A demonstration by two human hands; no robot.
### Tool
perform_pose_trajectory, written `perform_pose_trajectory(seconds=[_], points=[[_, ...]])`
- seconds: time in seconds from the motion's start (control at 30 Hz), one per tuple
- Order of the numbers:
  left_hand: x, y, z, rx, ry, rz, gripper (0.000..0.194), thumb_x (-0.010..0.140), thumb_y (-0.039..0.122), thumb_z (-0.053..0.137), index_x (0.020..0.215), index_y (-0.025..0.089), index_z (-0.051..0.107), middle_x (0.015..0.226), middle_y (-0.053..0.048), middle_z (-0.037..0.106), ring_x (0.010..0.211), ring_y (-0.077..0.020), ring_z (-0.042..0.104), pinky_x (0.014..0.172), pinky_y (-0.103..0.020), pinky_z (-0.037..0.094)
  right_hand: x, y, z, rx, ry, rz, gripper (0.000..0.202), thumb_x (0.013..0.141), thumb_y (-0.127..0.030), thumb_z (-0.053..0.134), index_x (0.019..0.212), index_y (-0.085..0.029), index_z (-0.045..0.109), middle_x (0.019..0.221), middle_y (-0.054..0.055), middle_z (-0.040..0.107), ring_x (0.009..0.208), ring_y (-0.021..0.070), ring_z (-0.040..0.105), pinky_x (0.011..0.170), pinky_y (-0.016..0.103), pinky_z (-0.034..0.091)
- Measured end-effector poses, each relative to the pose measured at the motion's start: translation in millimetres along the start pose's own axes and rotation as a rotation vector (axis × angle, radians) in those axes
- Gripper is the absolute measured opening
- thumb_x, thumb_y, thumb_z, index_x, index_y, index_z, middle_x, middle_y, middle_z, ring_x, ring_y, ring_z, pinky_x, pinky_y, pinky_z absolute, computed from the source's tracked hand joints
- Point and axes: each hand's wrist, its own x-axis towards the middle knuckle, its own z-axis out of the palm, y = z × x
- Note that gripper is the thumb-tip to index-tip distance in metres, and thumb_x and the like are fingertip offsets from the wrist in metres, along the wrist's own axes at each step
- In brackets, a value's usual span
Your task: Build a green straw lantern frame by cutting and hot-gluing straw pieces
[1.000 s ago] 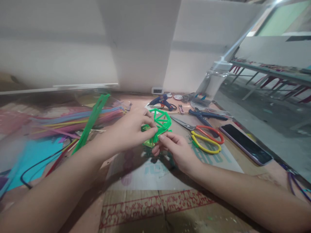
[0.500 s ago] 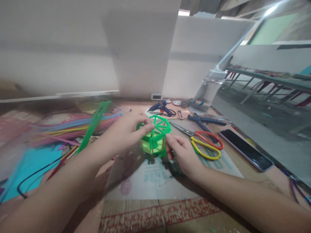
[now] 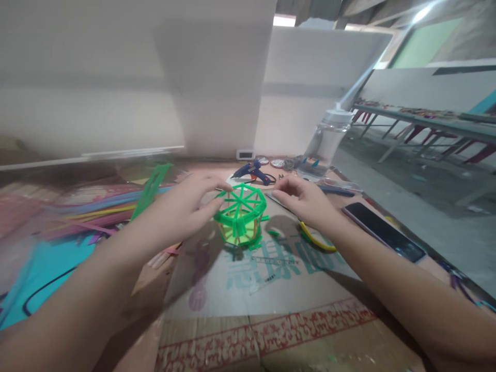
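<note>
Left hand (image 3: 196, 199) at a small green frame (image 3: 238, 225), right hand (image 3: 302, 199) above the scissors (image 3: 315, 239).
The frame stood on the printed sheet (image 3: 220, 294); the left grip was apart at its left side. Whether the right grip, fingers curled, held anything could not be told. The glue gun (image 3: 253, 171) lay beyond.

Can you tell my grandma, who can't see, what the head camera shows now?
A green spoked cage stands between the left hand, close beside it, and the right hand, over partly hidden scissors; a glue gun, bottle and phone are nearby.
</note>
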Motion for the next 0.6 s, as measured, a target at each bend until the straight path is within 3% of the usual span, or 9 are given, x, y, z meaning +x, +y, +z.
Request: perform_pose_trajectory(seconds=[0.1, 0.17, 0.2, 0.33, 0.47, 0.6], points=[[0.1, -5.5, -0.8, 0.012, -0.066, 0.032, 0.042, 0.095, 0.054, 0.058, 0.122, 0.024, 0.071, 0.134, -0.011, 0.066, 0.13, -0.0327, 0.057, 0.112, -0.051, 0.043, 3.6, 8.3, -19.1, -0.212, -0.352, 0.055, 0.028, 0.092, -0.041, 0.061, 0.072, -0.021, 0.064, 0.068, 0.001, 0.061, 0.066, 0.0174, 0.055, 0.062, 0.031, 0.038], [0.2, -10.8, 0.3, 0.036, -0.135, 0.062, 0.043, 0.09, 0.054, 0.066, 0.122, 0.025, 0.071, 0.136, -0.011, 0.064, 0.132, -0.0342, 0.056, 0.111, -0.051, 0.044, 3.6, 16.2, -25.0, -0.29, -0.621, 0.09, 0.02, 0.09, -0.036, 0.065, 0.077, -0.022, 0.071, 0.075, 0.002, 0.069, 0.069, 0.0187, 0.059, 0.062, 0.031, 0.038], [0.0, -13.7, 1.5, 0.049, -0.161, 0.073, 0.044, 0.087, 0.052, 0.07, 0.122, 0.025, 0.071, 0.137, -0.012, 0.064, 0.132, -0.035, 0.056, 0.11, -0.051, 0.045, 2.7, 20.1, -24.7, -0.324, -0.697, 0.104, 0.013, 0.088, -0.033, 0.068, 0.083, -0.023, 0.074, 0.08, 0.003, 0.073, 0.07, 0.0193, 0.062, 0.062, 0.031, 0.038], [-1.3, -21.8, 10.6, 0.077, -0.161, 0.087, 0.04, 0.082, 0.04, 0.073, 0.118, 0.024, 0.072, 0.141, -0.013, 0.059, 0.132, -0.0361, 0.055, 0.111, -0.05, 0.046, -3.9, 30.8, -7.2, -0.403, -0.706, 0.136, 0.015, 0.082, -0.031, 0.075, 0.095, -0.024, 0.073, 0.085, 0.003, 0.075, 0.068, 0.0189, 0.063, 0.058, 0.029, 0.037], [1.6, -20.5, 22.3, 0.106, -0.129, 0.083, 0.034, 0.085, 0.027, 0.061, 0.118, 0.023, 0.069, 0.15, -0.011, 0.051, 0.124, -0.0312, 0.061, 0.106, -0.045, 0.05, -7.9, 31.4, 9.5, -0.376, -0.703, 0.091, 0.006, 0.081, -0.026, 0.073, 0.087, -0.023, 0.07, 0.078, 0.0, 0.071, 0.065, 0.0164, 0.06, 0.057, 0.028, 0.036], [9.7, -20.2, 25.7, 0.141, -0.077, 0.047, 0.023, 0.082, 0.017, 0.052, 0.097, 0.02, 0.07, 0.127, -0.011, 0.064, 0.12, -0.03, 0.061, 0.103, -0.044, 0.052, -5.5, 25.6, 5.6, -0.324, -0.707, 0.129, 0.004, 0.083, -0.023, 0.069, 0.079, -0.023, 0.071, 0.074, 0.0, 0.07, 0.064, 0.0167, 0.06, 0.059, 0.029, 0.036]])
